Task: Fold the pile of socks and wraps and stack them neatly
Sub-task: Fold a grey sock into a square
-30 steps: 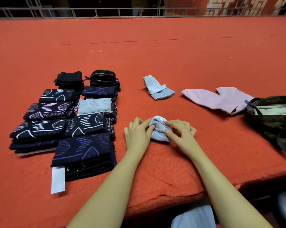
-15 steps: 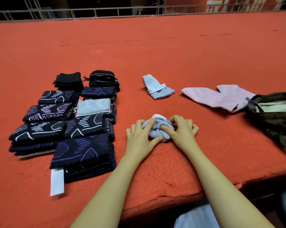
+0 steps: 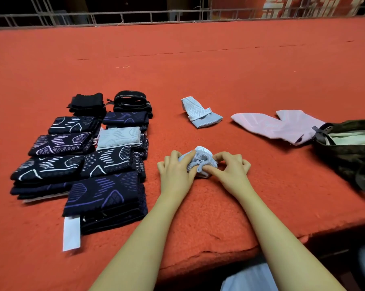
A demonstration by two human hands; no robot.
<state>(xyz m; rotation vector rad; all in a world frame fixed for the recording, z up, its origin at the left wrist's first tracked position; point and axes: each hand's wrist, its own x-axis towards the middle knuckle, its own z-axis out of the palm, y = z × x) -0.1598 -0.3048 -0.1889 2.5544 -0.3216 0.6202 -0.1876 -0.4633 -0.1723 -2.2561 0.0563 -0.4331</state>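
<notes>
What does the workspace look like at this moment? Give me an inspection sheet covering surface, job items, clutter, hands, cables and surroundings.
Surface: red felt table, front edge frayed.
Job's things: grey sock bunched between both hands; folded dark patterned stacks at left; second grey sock and pink wraps lying unfolded beyond.
Clutter: camouflage bag at right edge; white tag by the nearest stack.
Hands: left hand and right hand both grip the grey sock.
Cables: nothing seen.
Surroundings: metal railing behind the table, dark beyond.

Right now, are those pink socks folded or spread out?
Spread out: the pink socks lie flat and unfolded beside the bag.
</notes>
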